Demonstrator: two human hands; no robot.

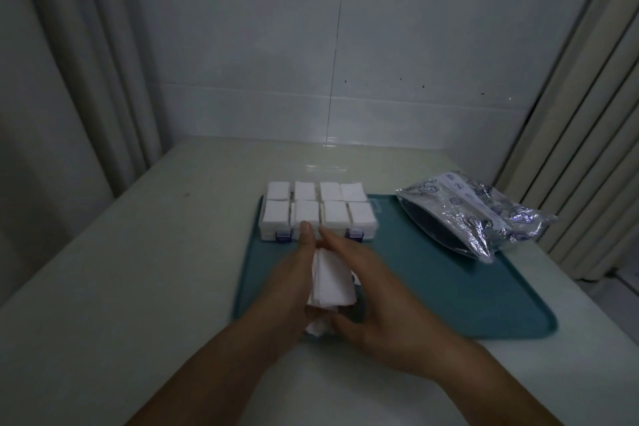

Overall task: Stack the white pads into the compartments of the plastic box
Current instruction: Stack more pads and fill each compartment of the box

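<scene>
White wall tiles (380,45) back a pale surface (138,270), with curtains hanging at the left (69,62) and right (581,114) edges. On the surface lies a teal tray (449,287). At the tray's far left corner sits the plastic box (318,214), lid open, its eight compartments in two rows each filled with white pads, and two purple latches on its near wall. A crinkled clear bag (473,214) rests on the tray's far right corner, well apart from the box. Just near of the box, a loose stack of white pads (332,280) is held between the two hands above the tray. The left hand (294,287) presses its side with straight fingers, the tips reaching the box's near wall. The right hand (373,287) covers the other side, thumb curled under the stack. A few crumpled pads (318,327) show beneath, at the tray's near edge.
</scene>
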